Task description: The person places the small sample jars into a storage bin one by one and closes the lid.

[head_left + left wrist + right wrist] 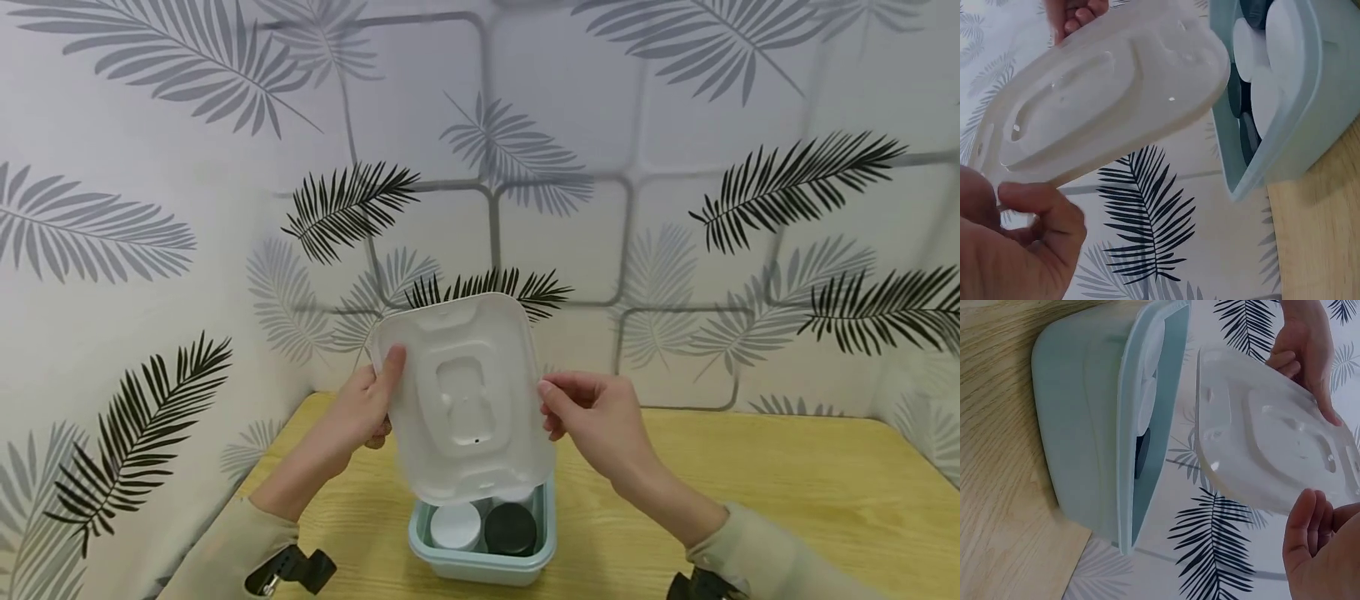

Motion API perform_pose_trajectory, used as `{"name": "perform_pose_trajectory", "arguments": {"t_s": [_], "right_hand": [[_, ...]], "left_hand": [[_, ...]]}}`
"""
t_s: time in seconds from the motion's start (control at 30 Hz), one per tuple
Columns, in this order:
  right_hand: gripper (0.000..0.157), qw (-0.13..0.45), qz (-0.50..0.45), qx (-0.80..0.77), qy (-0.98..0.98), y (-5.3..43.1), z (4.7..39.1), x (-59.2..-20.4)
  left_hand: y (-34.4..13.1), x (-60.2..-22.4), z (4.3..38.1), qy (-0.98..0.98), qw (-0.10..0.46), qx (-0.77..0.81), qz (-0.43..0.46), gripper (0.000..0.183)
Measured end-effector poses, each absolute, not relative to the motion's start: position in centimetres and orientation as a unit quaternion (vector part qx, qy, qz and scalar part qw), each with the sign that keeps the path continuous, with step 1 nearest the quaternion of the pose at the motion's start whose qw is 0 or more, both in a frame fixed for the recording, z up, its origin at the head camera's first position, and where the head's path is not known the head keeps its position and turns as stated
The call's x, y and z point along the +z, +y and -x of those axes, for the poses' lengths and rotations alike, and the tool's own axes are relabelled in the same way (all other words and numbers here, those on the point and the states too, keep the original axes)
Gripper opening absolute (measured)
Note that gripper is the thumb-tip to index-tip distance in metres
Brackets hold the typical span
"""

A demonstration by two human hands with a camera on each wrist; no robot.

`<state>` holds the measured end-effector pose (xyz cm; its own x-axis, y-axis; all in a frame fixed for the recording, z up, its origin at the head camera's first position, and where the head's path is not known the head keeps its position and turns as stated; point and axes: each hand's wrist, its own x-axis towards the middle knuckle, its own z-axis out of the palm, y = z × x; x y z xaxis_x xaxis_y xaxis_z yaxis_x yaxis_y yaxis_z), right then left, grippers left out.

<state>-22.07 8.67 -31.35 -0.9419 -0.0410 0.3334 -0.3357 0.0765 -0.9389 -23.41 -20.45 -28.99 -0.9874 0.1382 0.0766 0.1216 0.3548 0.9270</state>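
Note:
A white plastic lid is held up, tilted, above a pale blue-green box, its moulded face toward the head camera. My left hand grips its left edge, thumb on the near face and fingers behind. At the opposite edge my right hand pinches the rim between thumb and curled fingers. Inside the uncovered box stand several round-topped containers, among them a white one and a black one. The lid hides the back part of the box in the head view. More white tops show in the left wrist view.
The box stands on a yellowish wooden table, near its front. Behind rises a pale wall patterned with black and grey feather-like leaves. A dark camera mount sits on the left wrist.

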Motion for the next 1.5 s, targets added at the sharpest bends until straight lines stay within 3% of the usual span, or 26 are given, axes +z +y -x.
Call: {"name": "perform_pose_trajectory", "arguments": {"t_s": [0.17,0.33,0.53,0.67,0.87,1.13,1.5], "right_hand": [[0.021,0.123,-0.129,0.683,-0.708,9.3,22.2,-31.7],[0.031,0.105,-0.163,0.702,-0.685,10.4,22.1,-32.0],[0.045,0.016,-0.175,0.713,-0.679,11.5,22.1,-32.2],[0.059,-0.054,-0.167,0.681,-0.711,12.2,22.4,-32.9],[0.075,-0.101,-0.185,0.632,-0.746,12.5,22.9,-35.0],[0.077,-0.129,-0.233,0.592,-0.761,12.8,23.0,-37.1],[0.081,-0.140,-0.238,0.571,-0.773,13.6,23.3,-39.9]], "left_hand": [[-20.4,-28.7,23.1,0.780,-0.032,0.618,-0.091,0.054],[-20.6,-29.1,21.8,0.750,-0.045,0.636,-0.177,0.070],[-20.7,-30.7,20.3,0.765,-0.076,0.595,-0.236,0.065],[-20.6,-32.3,19.4,0.782,-0.065,0.569,-0.245,0.079],[-20.2,-35.1,18.3,0.837,-0.065,0.504,-0.203,0.095],[-19.4,-38.4,17.0,0.828,-0.051,0.536,-0.155,0.082],[-18.4,-41.0,16.6,0.863,-0.029,0.490,-0.123,0.087]]}}
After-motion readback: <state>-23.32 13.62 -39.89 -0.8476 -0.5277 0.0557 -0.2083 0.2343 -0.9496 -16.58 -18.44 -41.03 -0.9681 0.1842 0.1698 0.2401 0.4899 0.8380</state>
